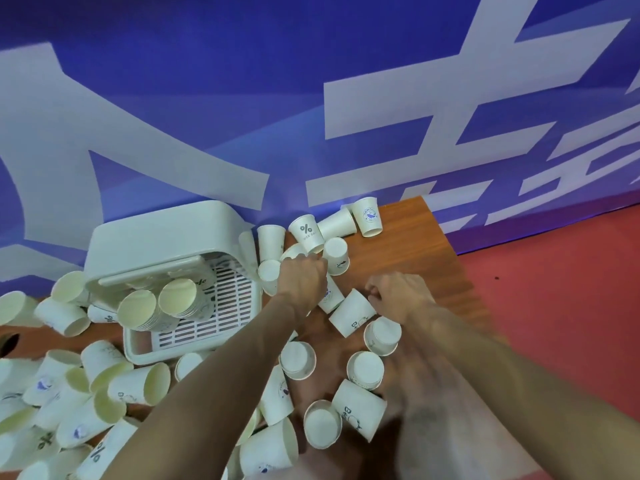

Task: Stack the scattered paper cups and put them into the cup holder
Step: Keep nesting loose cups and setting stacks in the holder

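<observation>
The left hand (304,277) curls its grip round a logo cup (331,301), long axis 11 to 5 o'clock. The right hand (398,296), fingers curled, touches a tipped cup (351,313) at its 8 o'clock; whether it holds is unclear. The cup holder (156,233) sits at 9 o'clock, nearer the left hand.

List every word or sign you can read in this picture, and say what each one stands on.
"%" with "NICE DA" beneath, the rest hidden: paper cup near the wall.
"%": lying cup, bottom left.
Round blue logo on far cup: too small to read.
Big white characters on the blue banner: cropped, unreadable.
</observation>
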### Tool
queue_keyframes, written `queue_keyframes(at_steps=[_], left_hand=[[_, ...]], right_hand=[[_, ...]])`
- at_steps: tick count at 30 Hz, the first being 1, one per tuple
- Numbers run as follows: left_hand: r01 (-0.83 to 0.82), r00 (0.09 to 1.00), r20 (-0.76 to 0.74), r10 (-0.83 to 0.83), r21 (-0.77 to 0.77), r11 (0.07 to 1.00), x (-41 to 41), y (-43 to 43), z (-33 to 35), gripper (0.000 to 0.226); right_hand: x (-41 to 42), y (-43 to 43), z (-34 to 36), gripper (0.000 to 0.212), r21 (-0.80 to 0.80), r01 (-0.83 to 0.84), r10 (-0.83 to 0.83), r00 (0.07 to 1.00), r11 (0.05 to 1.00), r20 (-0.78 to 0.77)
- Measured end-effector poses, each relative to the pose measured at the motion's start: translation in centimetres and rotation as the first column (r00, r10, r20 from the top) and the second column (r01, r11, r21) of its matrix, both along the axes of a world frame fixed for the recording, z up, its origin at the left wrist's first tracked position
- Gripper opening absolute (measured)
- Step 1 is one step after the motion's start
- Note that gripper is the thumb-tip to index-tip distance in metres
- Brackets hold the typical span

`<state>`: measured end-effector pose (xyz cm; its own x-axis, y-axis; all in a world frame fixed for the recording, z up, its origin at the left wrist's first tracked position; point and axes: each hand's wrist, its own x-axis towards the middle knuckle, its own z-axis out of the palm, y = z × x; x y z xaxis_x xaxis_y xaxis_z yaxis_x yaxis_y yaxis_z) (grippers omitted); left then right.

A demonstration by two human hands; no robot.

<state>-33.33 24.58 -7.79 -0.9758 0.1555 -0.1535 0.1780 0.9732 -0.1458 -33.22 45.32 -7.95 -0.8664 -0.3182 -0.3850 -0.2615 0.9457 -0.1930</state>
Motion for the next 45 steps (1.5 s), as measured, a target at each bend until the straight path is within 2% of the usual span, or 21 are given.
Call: queue_keyframes(at_steps=[6,10,14,22,26,30,34,39,45], left_hand=[[-0.114,0.992,0.058,0.116,-0.041,0.993,-1.7,0.4,-1.7,0.029],[-0.099,0.990,0.095,0.109,-0.101,0.990,-2.1,0.2,-2.0,0.031],[-0.084,0.988,0.123,0.098,-0.118,0.989,-2.5,0.1,-2.4,0.035],[-0.107,0.987,0.126,0.104,0.023,0.994,-2.2,0.4,-2.2,0.024],[-0.101,0.985,0.150,0.084,0.109,0.989,-0.9,0.2,-0.9,0.026],[-0.038,0.993,0.115,0.022,0.138,0.990,1.6,-0.4,0.5,0.026],[0.125,0.991,-0.060,-0.119,0.105,0.987,3.9,-1.7,2.6,0.018],[0.353,0.916,-0.216,-0.339,0.026,0.935,6.3,-4.2,6.6,0.011],[0.394,0.854,-0.360,-0.375,-0.021,0.919,9.1,-9.0,11.5,0.025]], right_hand=[[-1.0,-0.5,-1.1,0.027,-0.014,0.071,-0.070,0.996,0.997,0.056],[-1.2,-0.9,-1.4,0.018,-0.054,0.129,-0.124,0.988,0.990,0.089],[-1.3,-1.3,-1.2,0.017,-0.118,0.225,-0.209,0.968,0.967,0.136],[-0.4,-2.1,-0.9,0.012,-0.161,0.299,-0.252,0.932,0.941,0.259],[0.2,-2.5,0.1,0.015,-0.182,0.343,-0.286,0.916,0.921,0.280],[1.3,-3.0,1.5,0.013,-0.212,0.353,-0.306,0.925,0.911,0.224],[3.0,-3.9,3.2,0.022,-0.207,0.337,-0.313,0.939,0.918,0.141],[5.6,-5.4,5.5,0.027,-0.238,0.282,-0.310,0.947,0.929,-0.085],[8.4,-8.5,9.5,0.018,-0.277,0.106,-0.199,0.922,0.955,-0.333]])
